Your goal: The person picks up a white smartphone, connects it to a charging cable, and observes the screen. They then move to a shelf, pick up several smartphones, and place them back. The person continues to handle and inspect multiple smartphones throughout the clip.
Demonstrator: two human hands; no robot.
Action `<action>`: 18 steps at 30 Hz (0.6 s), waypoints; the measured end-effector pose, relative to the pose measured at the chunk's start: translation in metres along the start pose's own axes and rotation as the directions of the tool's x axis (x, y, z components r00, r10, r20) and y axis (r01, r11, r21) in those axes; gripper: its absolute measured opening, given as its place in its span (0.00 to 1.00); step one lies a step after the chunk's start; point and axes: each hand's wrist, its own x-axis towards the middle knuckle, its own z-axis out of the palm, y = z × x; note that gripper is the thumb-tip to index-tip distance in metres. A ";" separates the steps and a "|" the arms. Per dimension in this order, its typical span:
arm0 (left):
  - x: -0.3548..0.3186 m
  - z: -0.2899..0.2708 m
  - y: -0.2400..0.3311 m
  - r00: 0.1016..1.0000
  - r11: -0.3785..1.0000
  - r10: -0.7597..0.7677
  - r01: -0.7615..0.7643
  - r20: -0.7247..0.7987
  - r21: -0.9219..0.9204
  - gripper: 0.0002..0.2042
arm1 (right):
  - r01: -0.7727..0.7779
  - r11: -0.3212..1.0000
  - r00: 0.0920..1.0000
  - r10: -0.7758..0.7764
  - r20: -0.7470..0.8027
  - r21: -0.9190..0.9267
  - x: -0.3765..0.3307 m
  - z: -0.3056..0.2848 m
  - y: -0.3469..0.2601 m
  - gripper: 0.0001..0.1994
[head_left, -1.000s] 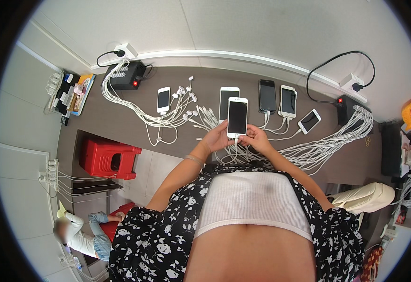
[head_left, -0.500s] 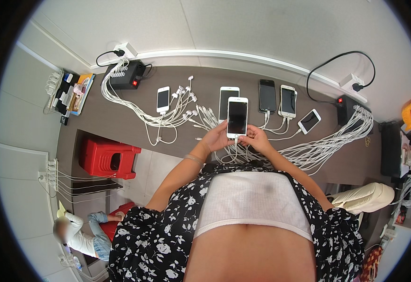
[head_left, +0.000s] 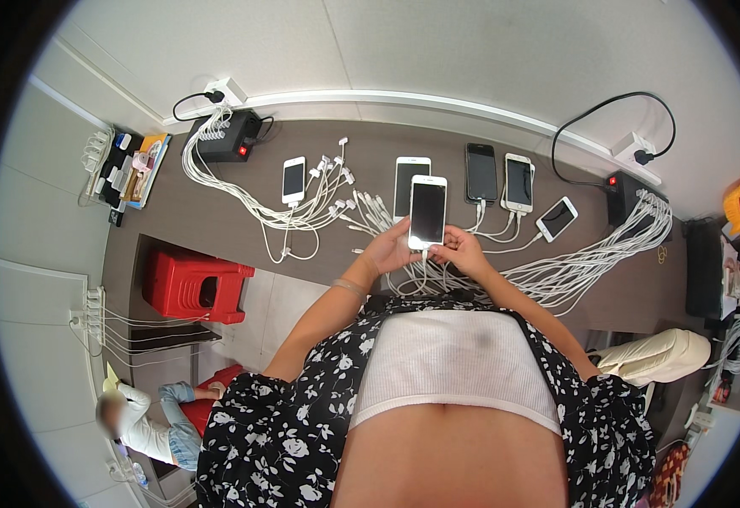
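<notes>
My left hand [head_left: 389,248] is closed around the lower left side of a white-framed smartphone [head_left: 427,210] with a dark screen, raised above the table. The fingers of my right hand [head_left: 461,251] close on its lower right corner, beside the white charging cable [head_left: 426,264] that meets its bottom edge. Partly behind it lies another white smartphone [head_left: 405,173]. To the right lie a black smartphone [head_left: 481,172], a white-framed smartphone [head_left: 519,182] and a smaller tilted white one [head_left: 558,219], all on cables. A small white smartphone [head_left: 294,179] lies to the left.
Bundles of white cables run over the brown table [head_left: 217,203] from a black charging box [head_left: 228,137] at left and another charging box [head_left: 628,200] at right. Red stools [head_left: 194,285] stand below left. A seated person [head_left: 151,427] is at lower left; a cream bag [head_left: 657,356] at right.
Almost nothing differs. The held smartphone's screen now looks slightly lighter toward its lower part, and both hands stay in place on it.
</notes>
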 end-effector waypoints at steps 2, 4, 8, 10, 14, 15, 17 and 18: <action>0.000 -0.001 0.000 1.000 1.000 -0.010 0.010 0.018 -0.002 0.20 | -0.009 1.000 1.000 0.009 -0.005 -0.004 -0.001 0.000 -0.001 0.15; -0.001 0.004 0.002 1.000 1.000 -0.007 0.006 0.025 0.008 0.20 | -0.004 1.000 1.000 0.004 0.004 -0.003 0.000 -0.001 0.000 0.16; -0.003 0.007 0.002 1.000 1.000 0.009 -0.010 0.028 0.017 0.20 | 0.004 1.000 1.000 -0.004 -0.020 -0.005 -0.002 0.004 -0.004 0.17; -0.003 0.007 0.001 0.999 1.000 0.008 -0.008 0.033 0.006 0.20 | -0.003 1.000 1.000 0.003 -0.011 -0.010 -0.002 0.002 -0.003 0.17; -0.002 0.005 0.001 0.999 1.000 0.004 -0.004 0.043 0.003 0.20 | -0.007 1.000 1.000 0.007 -0.001 0.000 -0.002 0.001 -0.003 0.17; -0.002 0.005 0.001 0.999 1.000 0.003 -0.003 0.043 0.002 0.20 | -0.007 1.000 1.000 0.007 0.001 0.001 -0.002 0.001 -0.002 0.16; -0.002 0.006 0.001 0.999 1.000 0.008 -0.008 0.041 0.002 0.20 | -0.008 1.000 1.000 0.008 0.007 0.002 -0.002 0.001 -0.002 0.16; -0.002 0.006 0.001 0.999 1.000 0.011 -0.011 0.040 0.001 0.20 | -0.005 1.000 1.000 0.005 0.008 0.006 -0.002 0.001 -0.003 0.16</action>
